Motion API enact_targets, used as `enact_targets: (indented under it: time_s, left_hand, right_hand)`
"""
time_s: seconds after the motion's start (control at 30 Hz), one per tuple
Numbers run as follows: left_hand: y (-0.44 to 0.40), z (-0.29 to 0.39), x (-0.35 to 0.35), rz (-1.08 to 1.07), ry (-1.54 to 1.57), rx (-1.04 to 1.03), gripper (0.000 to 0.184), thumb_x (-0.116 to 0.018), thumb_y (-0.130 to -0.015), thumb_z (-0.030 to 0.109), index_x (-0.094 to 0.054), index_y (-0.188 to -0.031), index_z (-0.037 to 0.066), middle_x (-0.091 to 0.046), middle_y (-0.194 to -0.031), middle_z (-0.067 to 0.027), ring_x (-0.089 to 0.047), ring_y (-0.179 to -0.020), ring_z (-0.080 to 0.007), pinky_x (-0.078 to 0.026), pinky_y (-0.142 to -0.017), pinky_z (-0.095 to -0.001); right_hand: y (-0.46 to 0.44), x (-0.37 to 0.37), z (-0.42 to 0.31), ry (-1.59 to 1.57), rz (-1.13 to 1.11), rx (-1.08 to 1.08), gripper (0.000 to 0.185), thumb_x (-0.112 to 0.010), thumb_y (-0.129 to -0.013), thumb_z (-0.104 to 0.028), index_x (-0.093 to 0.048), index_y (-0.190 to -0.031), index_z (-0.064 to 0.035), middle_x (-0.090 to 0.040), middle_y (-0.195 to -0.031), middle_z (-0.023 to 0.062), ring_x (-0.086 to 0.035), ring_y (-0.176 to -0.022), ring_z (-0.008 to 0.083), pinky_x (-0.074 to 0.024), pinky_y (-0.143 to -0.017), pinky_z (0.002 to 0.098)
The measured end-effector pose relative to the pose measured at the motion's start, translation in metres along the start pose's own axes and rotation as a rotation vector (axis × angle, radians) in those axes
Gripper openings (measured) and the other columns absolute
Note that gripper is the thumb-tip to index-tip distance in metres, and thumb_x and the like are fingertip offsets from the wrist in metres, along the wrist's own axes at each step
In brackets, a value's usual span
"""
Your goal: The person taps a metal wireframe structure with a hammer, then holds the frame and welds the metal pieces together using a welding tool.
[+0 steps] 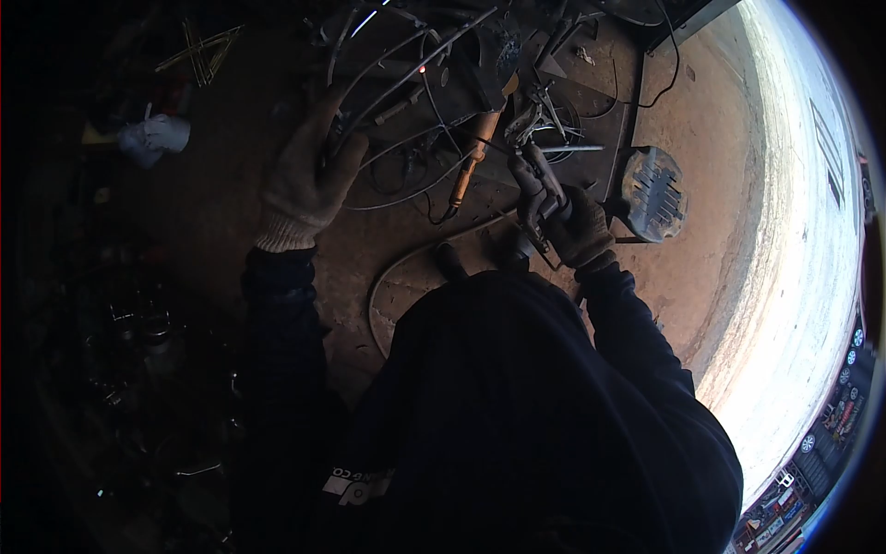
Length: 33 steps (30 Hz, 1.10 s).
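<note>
My left hand [309, 189], in a knit work glove, is at the left end of a bent metal rod [417, 78]. The rod runs into the gap between its thumb and fingers, and the hand appears closed on it. My right hand [583, 229], also gloved, is wrapped around the handles of locking pliers [537, 185]. Their jaws point up toward a cluster of metal pieces and another clamp [535, 115]. Between the hands lies an orange power tool [474, 159] with a cord at its lower end. Dark shadow hides part of the left fingers.
A worn stool seat [653, 194] stands right of my right hand. A hose or cable [392, 268] curves across the floor near my feet. Thin rods [203, 54] and a white object [166, 134] lie at left. Bright sunlit ground [794, 231] spreads at far right.
</note>
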<state>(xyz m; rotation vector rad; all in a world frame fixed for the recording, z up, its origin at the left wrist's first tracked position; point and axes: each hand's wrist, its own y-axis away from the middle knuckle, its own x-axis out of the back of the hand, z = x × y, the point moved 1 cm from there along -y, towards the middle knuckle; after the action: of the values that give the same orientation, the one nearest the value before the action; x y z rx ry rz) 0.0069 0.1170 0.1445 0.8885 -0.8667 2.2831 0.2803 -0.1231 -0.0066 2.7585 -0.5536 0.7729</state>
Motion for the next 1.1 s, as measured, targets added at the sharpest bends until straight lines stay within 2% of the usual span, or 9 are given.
enact_targets:
  time_s: [0.17,0.27,0.37,0.63,0.7,0.77,0.9,0.97,1.1]
  left_hand:
    - [-0.003,-0.001,-0.003,0.023,0.032,-0.004,0.056,-0.068,-0.091,0.03,-0.055,-0.14,0.005,-0.06,-0.076,-0.0026,-0.054,-0.061,-0.0089,-0.049,-0.058,-0.0284]
    - [-0.004,0.0,-0.001,0.011,-0.046,-0.042,0.054,-0.068,-0.091,0.028,-0.056,-0.139,0.007,-0.055,-0.066,0.0004,-0.054,-0.057,-0.0089,-0.047,-0.054,-0.0284]
    - [-0.007,0.003,0.0,0.01,0.004,-0.04,0.054,-0.07,-0.09,0.028,-0.057,-0.138,0.009,-0.05,-0.06,0.0028,-0.051,-0.053,-0.0078,-0.045,-0.051,-0.0278]
    - [-0.01,0.008,0.0,0.02,-0.068,-0.143,0.054,-0.073,-0.087,0.023,-0.059,-0.136,0.007,-0.056,-0.061,-0.0005,-0.057,-0.054,-0.0108,-0.049,-0.053,-0.0287]
    - [-0.011,0.011,0.001,0.026,-0.101,-0.173,0.054,-0.074,-0.085,0.022,-0.06,-0.134,0.005,-0.058,-0.062,-0.0018,-0.059,-0.055,-0.013,-0.051,-0.056,-0.0296]
    - [-0.012,0.012,0.002,0.032,-0.131,-0.205,0.054,-0.076,-0.083,0.021,-0.061,-0.132,0.002,-0.06,-0.063,-0.0027,-0.06,-0.057,-0.0146,-0.052,-0.058,-0.0307]
    - [-0.011,0.011,0.001,0.025,-0.087,-0.211,0.053,-0.076,-0.083,0.018,-0.06,-0.131,0.0,-0.061,-0.064,-0.0031,-0.06,-0.056,-0.0142,-0.052,-0.057,-0.0313]
    - [-0.012,0.012,0.002,0.008,-0.103,-0.196,0.054,-0.076,-0.083,0.02,-0.06,-0.131,0.0,-0.064,-0.068,-0.0046,-0.061,-0.057,-0.0138,-0.052,-0.057,-0.0313]
    - [-0.012,0.008,0.0,0.057,-0.208,-0.33,0.057,-0.076,-0.084,0.024,-0.059,-0.133,0.0,-0.07,-0.082,-0.0081,-0.062,-0.059,-0.0147,-0.053,-0.058,-0.0317]
  right_hand:
    - [-0.002,0.0,0.001,0.07,-0.02,-0.001,0.062,-0.077,-0.079,-0.039,-0.059,-0.126,-0.002,-0.07,-0.107,0.0205,-0.07,-0.101,0.0339,-0.0553,-0.085,0.0416]
    - [-0.001,-0.001,0.0,0.037,-0.032,0.017,0.064,-0.077,-0.079,-0.04,-0.057,-0.127,-0.0022,-0.07,-0.107,0.0209,-0.07,-0.101,0.0344,-0.0552,-0.085,0.0419]
    - [-0.001,-0.001,-0.005,0.047,0.028,0.049,0.051,-0.074,-0.08,-0.028,-0.062,-0.122,-0.0017,-0.071,-0.101,0.018,-0.071,-0.095,0.0303,-0.0554,-0.082,0.041]
    - [-0.003,0.004,-0.017,0.177,0.024,0.093,0.054,-0.072,-0.081,-0.037,-0.063,-0.123,-0.0041,-0.071,-0.101,0.0186,-0.071,-0.094,0.0348,-0.0549,-0.081,0.0421]
    - [-0.015,0.004,-0.035,0.234,-0.125,-0.12,0.052,-0.071,-0.084,-0.043,-0.063,-0.117,-0.004,-0.071,-0.106,0.0173,-0.07,-0.098,0.0333,-0.0547,-0.083,0.0416]
    - [-0.019,-0.006,-0.011,0.201,-0.199,-0.072,0.045,-0.068,-0.086,-0.043,-0.066,-0.113,-0.0068,-0.071,-0.105,0.0153,-0.07,-0.098,0.0319,-0.0547,-0.083,0.0411]
    - [-0.011,-0.015,0.017,-0.145,-0.018,-0.027,0.047,-0.066,-0.088,-0.048,-0.066,-0.113,-0.0092,-0.07,-0.102,0.0155,-0.07,-0.096,0.0324,-0.0547,-0.083,0.0419]
    - [-0.01,-0.001,-0.015,0.195,-0.091,-0.034,0.048,-0.065,-0.089,-0.05,-0.066,-0.114,-0.0094,-0.07,-0.103,0.0155,-0.07,-0.096,0.0322,-0.0546,-0.083,0.0416]
    - [-0.006,0.004,-0.025,0.245,-0.012,0.029,0.046,-0.065,-0.089,-0.049,-0.067,-0.112,-0.0092,-0.07,-0.098,0.0152,-0.07,-0.094,0.0316,-0.0544,-0.082,0.0407]
